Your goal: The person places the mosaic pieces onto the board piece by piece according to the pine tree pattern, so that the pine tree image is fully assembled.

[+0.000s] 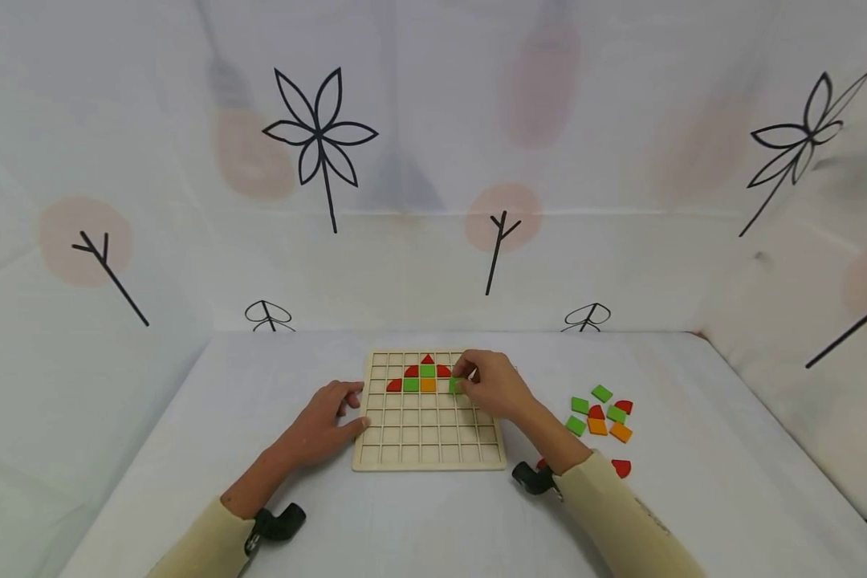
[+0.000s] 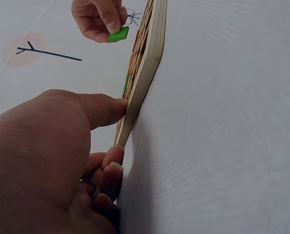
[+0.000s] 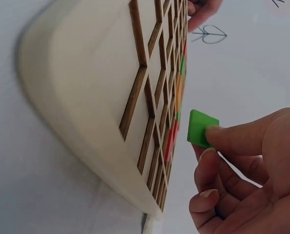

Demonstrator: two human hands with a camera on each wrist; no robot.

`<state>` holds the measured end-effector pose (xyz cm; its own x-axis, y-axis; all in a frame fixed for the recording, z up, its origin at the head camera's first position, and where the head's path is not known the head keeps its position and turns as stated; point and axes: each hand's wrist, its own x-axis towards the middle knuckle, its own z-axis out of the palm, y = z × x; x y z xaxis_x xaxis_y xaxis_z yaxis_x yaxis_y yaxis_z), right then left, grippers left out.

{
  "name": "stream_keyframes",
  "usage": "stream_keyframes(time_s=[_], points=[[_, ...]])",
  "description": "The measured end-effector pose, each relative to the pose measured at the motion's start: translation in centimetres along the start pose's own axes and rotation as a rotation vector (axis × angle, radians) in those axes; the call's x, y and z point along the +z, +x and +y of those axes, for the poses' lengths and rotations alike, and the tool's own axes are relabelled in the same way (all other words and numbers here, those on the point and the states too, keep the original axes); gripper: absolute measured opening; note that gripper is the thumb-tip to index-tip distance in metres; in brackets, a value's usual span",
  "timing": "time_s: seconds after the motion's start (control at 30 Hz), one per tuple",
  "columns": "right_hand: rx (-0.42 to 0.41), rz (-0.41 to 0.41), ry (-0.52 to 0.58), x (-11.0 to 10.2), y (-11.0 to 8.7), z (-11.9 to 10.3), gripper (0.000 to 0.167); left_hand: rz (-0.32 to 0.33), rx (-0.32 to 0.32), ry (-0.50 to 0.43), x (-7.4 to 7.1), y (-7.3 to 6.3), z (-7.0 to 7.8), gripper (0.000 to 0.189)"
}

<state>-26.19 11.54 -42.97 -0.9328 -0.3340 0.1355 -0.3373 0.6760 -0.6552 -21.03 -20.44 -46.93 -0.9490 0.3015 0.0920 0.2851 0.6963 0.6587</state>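
A pale wooden grid board [image 1: 429, 441] lies flat on the table. Near its far side sit a red triangle [image 1: 428, 360], red curved pieces [image 1: 395, 386], green squares [image 1: 411, 385] and an orange square [image 1: 429, 385]. My right hand [image 1: 497, 385] pinches a green square tile [image 3: 199, 127] by thumb and fingertips, held over the board's upper right part. Resting against the board's left edge is my left hand [image 1: 323, 424], its thumb [image 2: 108, 109] at the rim and the other fingers farther along, loosely bent.
Right of the board, loose green tiles [image 1: 602, 393], orange tiles [image 1: 621, 432] and red curved pieces [image 1: 621, 468] lie on the white table [image 1: 419, 530]. One more red piece is partly hidden by my right wrist. A patterned white cloth [image 1: 433, 265] rises behind.
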Motion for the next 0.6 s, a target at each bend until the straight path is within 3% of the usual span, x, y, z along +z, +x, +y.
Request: stream_keyframes(time_s=[0.6], points=[[-0.001,0.018,-0.008,1.7,1.2,-0.4,0.005,0.004,0.013,0.011,0.1,0.0,0.0,0.059]])
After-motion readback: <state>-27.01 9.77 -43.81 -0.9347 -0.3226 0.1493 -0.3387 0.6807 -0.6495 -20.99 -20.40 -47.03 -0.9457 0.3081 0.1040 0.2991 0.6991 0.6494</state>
